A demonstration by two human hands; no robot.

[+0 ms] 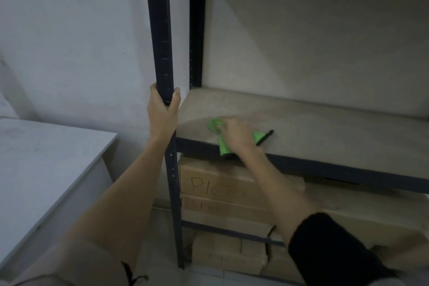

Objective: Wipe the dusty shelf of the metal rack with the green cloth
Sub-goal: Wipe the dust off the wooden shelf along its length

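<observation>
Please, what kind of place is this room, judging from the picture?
Probably a storeroom or stockroom. A dark metal rack with a bare, dusty beige shelf board stands against a plain white wall, and brown cardboard boxes, one with handwriting, are stacked beneath the shelf.

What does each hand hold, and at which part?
Left hand grips the rack's front post just above shelf level. Right hand presses the green cloth at its middle.

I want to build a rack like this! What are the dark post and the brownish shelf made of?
The dark upright post looks like painted metal: thin, with small punched slots. The flat beige shelf board seems pressed wood or fibreboard, matte and dusty; I can't be certain.
</observation>
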